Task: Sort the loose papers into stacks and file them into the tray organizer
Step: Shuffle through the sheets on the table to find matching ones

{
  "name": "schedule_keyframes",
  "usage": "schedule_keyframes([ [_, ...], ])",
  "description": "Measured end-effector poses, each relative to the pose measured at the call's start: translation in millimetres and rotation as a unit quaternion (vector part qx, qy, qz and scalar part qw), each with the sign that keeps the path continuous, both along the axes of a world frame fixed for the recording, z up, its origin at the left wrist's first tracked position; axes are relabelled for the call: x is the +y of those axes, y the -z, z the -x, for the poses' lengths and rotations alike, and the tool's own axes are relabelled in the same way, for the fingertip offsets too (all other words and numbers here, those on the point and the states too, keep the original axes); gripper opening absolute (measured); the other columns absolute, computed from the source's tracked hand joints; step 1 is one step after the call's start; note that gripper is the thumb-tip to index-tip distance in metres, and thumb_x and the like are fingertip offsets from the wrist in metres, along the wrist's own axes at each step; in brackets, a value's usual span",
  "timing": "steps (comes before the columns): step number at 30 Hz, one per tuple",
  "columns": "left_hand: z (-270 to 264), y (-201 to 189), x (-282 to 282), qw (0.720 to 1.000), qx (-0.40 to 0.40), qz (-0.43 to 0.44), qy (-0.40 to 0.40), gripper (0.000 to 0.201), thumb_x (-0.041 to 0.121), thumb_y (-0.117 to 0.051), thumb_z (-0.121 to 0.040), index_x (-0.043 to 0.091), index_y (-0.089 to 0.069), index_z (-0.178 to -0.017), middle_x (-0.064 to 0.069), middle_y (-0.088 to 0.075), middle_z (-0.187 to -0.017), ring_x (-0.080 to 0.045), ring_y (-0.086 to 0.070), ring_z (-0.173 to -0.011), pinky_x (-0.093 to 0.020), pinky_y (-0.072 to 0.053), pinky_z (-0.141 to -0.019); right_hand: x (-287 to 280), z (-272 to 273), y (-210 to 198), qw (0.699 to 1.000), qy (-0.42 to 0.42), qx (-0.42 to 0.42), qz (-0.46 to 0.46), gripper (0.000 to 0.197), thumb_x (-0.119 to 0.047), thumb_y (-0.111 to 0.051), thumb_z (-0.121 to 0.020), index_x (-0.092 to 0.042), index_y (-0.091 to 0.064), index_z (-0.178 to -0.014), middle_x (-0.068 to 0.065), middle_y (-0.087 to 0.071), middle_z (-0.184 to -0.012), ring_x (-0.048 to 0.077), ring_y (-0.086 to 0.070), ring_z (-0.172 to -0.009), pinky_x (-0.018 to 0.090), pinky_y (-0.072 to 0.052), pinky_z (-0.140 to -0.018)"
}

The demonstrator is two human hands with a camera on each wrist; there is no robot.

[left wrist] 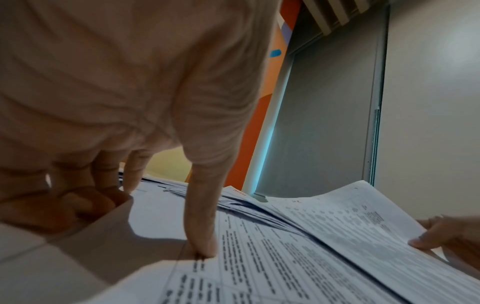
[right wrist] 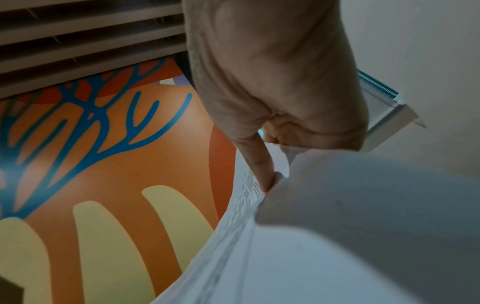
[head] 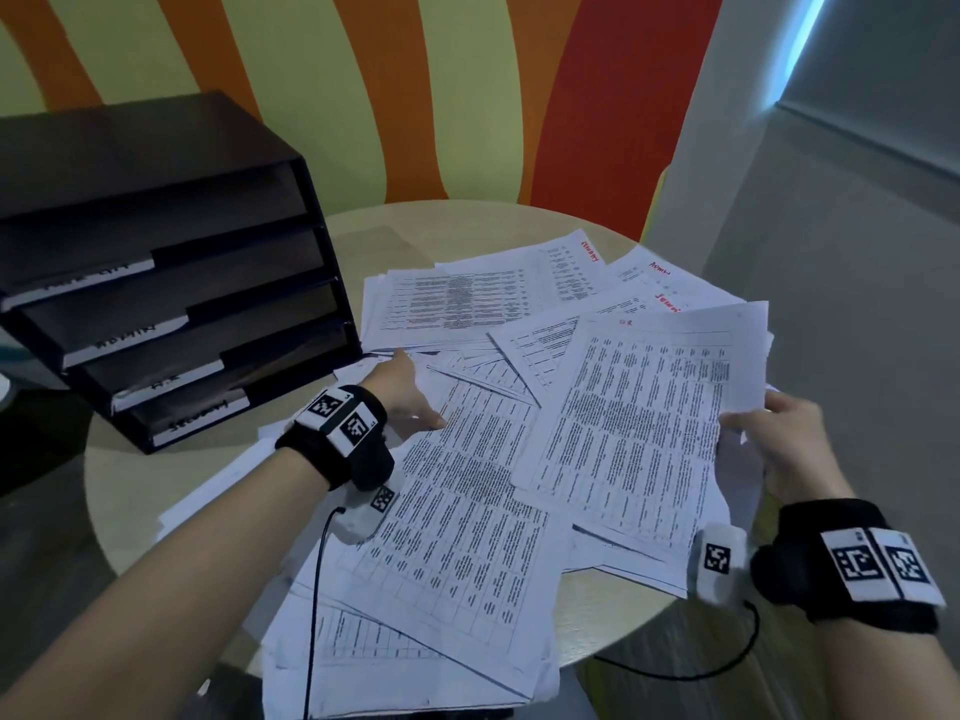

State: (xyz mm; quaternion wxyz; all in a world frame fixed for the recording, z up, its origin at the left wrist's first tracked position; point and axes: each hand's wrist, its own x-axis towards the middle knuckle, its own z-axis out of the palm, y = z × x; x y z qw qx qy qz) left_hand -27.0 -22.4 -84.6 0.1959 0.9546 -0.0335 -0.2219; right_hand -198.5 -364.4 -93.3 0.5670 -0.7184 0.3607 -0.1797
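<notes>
Many loose printed sheets (head: pixel 457 511) lie fanned over a round beige table (head: pixel 467 220). At the back left stands the black tray organizer (head: pixel 156 283), its shelves carrying white labels. My left hand (head: pixel 415 392) is on the pile next to the organizer. Its thumb (left wrist: pixel 202 246) presses on a printed sheet (left wrist: pixel 259 257) while the fingers (left wrist: pixel 103 185) curl over that sheet's far edge. A thin stack of sheets (head: pixel 649 418) is raised off the pile by my right hand (head: pixel 753 428). The right thumb (right wrist: pixel 262 168) pinches the stack's edge (right wrist: pixel 337 226); the fingers below are hidden.
Sheets with red handwritten words (head: pixel 592 249) lie at the table's far side. Some papers overhang the near edge (head: pixel 415 683). A striped orange and yellow wall (head: pixel 363 96) stands behind the table, and a grey wall (head: pixel 831 252) to the right.
</notes>
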Motion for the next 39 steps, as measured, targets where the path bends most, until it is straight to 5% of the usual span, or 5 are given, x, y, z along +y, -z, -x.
schedule_keyframes([
  [3,0.5,3.3,10.3,0.999,0.0,0.041,-0.013,0.043,0.019,-0.083,-0.075,0.004,-0.055,-0.103,-0.012,-0.056,-0.097,-0.027,-0.057,-0.092,-0.035,-0.047,-0.075,14.8,-6.2,0.1,0.999,-0.036,0.017,0.011,0.023,0.012,-0.058,-0.08,-0.003,-0.068,-0.094,0.016,-0.066,-0.088,0.027,-0.058,-0.079,0.034,-0.044,-0.072],
  [6,1.1,2.3,28.1,0.999,0.017,0.041,-0.013,0.046,0.016,-0.081,-0.077,0.014,-0.038,-0.061,-0.003,-0.041,-0.058,-0.02,-0.042,-0.055,-0.025,-0.033,-0.053,24.0,-11.1,2.1,0.997,-0.063,0.03,0.018,0.022,0.012,-0.059,-0.079,0.0,-0.069,-0.094,0.019,-0.067,-0.089,0.028,-0.058,-0.08,0.036,-0.045,-0.073],
  [15,7.9,-14.3,86.6,0.995,0.049,0.079,-0.041,0.019,0.005,-0.075,-0.082,-0.006,-0.069,-0.096,-0.017,-0.071,-0.089,-0.023,-0.061,-0.071,-0.025,-0.05,-0.061,28.9,-10.1,-0.8,0.996,-0.082,0.024,0.025,0.018,0.012,-0.058,-0.08,0.008,-0.067,-0.095,0.021,-0.062,-0.083,0.024,-0.05,-0.065,0.029,-0.037,-0.06],
  [26,25.5,-39.4,81.2,0.9,-0.078,0.418,-0.096,0.016,-0.003,-0.059,-0.092,0.005,-0.055,-0.078,-0.01,-0.068,-0.074,-0.02,-0.067,-0.071,-0.026,-0.052,-0.064,63.1,-16.7,-13.2,0.979,-0.169,-0.008,-0.109,0.012,-0.007,-0.062,-0.092,0.003,-0.066,-0.099,0.015,-0.072,-0.088,0.022,-0.061,-0.075,0.03,-0.043,-0.063],
  [39,29.8,-68.1,85.5,0.825,-0.113,0.531,-0.156,0.032,0.007,-0.072,-0.083,0.011,-0.045,-0.067,-0.01,-0.062,-0.068,-0.019,-0.061,-0.056,-0.027,-0.05,-0.053,142.4,-39.3,-10.7,0.958,-0.205,-0.081,-0.181,0.02,-0.01,-0.067,-0.09,-0.004,-0.065,-0.108,0.009,-0.069,-0.112,0.022,-0.064,-0.102,0.034,-0.047,-0.085],
])
